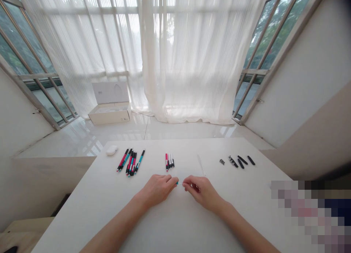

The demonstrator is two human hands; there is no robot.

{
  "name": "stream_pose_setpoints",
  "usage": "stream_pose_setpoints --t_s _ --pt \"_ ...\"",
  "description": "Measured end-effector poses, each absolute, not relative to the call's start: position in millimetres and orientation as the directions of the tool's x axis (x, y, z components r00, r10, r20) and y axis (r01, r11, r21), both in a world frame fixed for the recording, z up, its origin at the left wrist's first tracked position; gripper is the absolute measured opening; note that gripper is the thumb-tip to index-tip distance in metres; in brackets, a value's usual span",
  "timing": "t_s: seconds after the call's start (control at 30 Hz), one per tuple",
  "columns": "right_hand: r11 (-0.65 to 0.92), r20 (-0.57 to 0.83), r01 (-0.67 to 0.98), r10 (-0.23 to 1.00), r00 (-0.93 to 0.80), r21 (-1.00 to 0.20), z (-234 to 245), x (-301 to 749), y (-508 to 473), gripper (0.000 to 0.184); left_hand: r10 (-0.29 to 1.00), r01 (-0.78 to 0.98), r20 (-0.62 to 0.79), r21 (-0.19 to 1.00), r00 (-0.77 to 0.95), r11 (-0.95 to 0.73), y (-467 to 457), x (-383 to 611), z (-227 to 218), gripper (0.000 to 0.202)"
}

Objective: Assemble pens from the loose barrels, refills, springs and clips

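Note:
Near the middle of the table, my left hand (160,186) is closed with fingertips around a teal pen part (177,183), of which only the end shows. Facing it, my right hand (203,191) pinches a thin whitish rod (180,183) that looks like a pen refill. The rod's tip is at the teal end; whether it has entered cannot be made out. Just beyond my hands lie a pink pen barrel (166,161) with several white ones (171,161). Thin white refills (201,165) rest past my right hand.
Several pink and teal pens with black ends (131,163) lie at the left, beside a white rounded case (112,150). Black grips (242,160) and small dark pieces (222,162) sit at the right. An open white box (109,116) stands behind the white table (153,231).

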State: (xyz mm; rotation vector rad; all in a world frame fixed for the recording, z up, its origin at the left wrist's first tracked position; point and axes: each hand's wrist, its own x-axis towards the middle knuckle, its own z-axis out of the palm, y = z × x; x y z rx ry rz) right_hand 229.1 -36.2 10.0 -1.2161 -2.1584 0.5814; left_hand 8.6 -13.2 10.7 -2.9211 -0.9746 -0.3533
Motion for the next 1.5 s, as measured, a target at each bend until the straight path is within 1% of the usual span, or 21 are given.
stream_pose_setpoints --t_s 0.07,0.17,0.23,0.43,0.57,0.7,0.8,0.87,0.93,0.97,1.0,1.07,1.13,1.2,1.3,1.37,1.4,1.43,1.5 --pt "0.460 0.245 0.560 0.875 -0.417 -0.689 13.0 229.5 -36.0 0.018 0.583 0.592 0.232 0.038 0.778 -0.805 -13.7 9.2 10.7 0.015" --pt "0.432 0.233 0.536 0.887 -0.400 -0.725 14.8 227.8 -36.4 0.019 0.569 0.577 0.242 0.042 0.786 -0.816 -14.9 10.7 10.9 0.016" --pt "0.434 0.243 0.551 0.890 -0.386 -0.713 13.0 225.3 -37.1 0.020 0.561 0.570 0.248 0.039 0.790 -0.821 -15.5 11.5 10.5 0.016" --pt "0.488 0.288 0.615 0.870 -0.400 -0.620 0.5 221.2 -37.4 0.022 0.561 0.570 0.249 0.041 0.789 -0.820 -15.0 12.1 5.9 0.012" --pt "0.492 0.260 0.624 0.865 -0.428 -0.607 -0.2 219.9 -38.8 0.024 0.546 0.563 0.268 0.018 0.794 -0.826 -16.0 13.4 5.9 0.016" --pt "0.489 0.228 0.611 0.860 -0.456 -0.622 8.6 220.8 -38.9 0.028 0.535 0.566 0.286 -0.032 0.795 -0.824 -17.2 13.8 8.8 0.018" --pt "0.458 0.245 0.634 0.884 -0.398 -0.623 15.9 234.1 -31.1 0.029 0.540 0.583 0.308 -0.064 0.783 -0.810 -16.9 12.6 9.0 0.018" --pt "0.398 0.293 0.697 0.916 -0.273 -0.596 18.9 252.2 -21.8 0.032 0.557 0.605 0.331 -0.055 0.762 -0.795 -16.0 11.5 7.9 0.018" --pt "0.273 0.358 0.807 0.930 -0.082 -0.523 19.9 275.7 -11.8 0.034 0.576 0.622 0.355 -0.019 0.736 -0.783 -14.8 10.3 6.4 0.019" --pt "0.179 0.386 0.863 0.922 0.020 -0.473 19.7 288.1 -7.5 0.033 0.584 0.624 0.368 0.011 0.724 -0.781 -14.3 9.8 5.7 0.019" --pt "0.082 0.401 0.904 0.910 0.104 -0.421 19.0 300.2 -3.8 0.032 0.593 0.624 0.381 0.051 0.710 -0.780 -13.8 9.4 5.2 0.019" --pt "-0.073 0.390 0.940 0.897 0.207 -0.333 16.6 321.0 1.0 0.029 0.627 0.622 0.409 0.165 0.663 -0.766 -13.2 8.6 4.5 0.017" --pt "-0.166 0.336 0.946 0.906 0.257 -0.278 12.9 335.1 3.1 0.029 0.694 0.624 0.421 0.313 0.585 -0.716 -12.8 7.8 4.6 0.017" --pt "-0.212 0.281 0.946 0.918 0.279 -0.246 8.9 342.4 4.0 0.029 0.763 0.614 0.408 0.454 0.501 -0.646 -12.7 6.6 5.1 0.017" --pt "-0.217 0.225 0.952 0.938 0.265 -0.214 4.6 344.8 5.1 0.030 0.820 0.573 0.393 0.587 0.417 -0.572 -12.7 4.4 6.1 0.016" --pt "-0.219 0.215 0.954 0.941 0.262 -0.205 3.6 344.5 6.0 0.029 0.831 0.557 0.396 0.617 0.390 -0.556 -12.9 2.9 6.1 0.015" --pt "-0.224 0.216 0.953 0.939 0.268 -0.206 3.6 344.3 6.4 0.029 0.828 0.556 0.402 0.614 0.391 -0.560 -13.0 2.3 5.9 0.015" --pt "-0.231 0.219 0.950 0.936 0.276 -0.209 3.7 344.4 6.8 0.028 0.817 0.559 0.413 0.596 0.402 -0.577 -13.1 2.0 5.7 0.015" --pt "-0.239 0.220 0.946 0.933 0.286 -0.217 4.2 344.9 7.3 0.028 0.766 0.562 0.448 0.520 0.461 -0.643 -13.2 1.9 5.2 0.014"
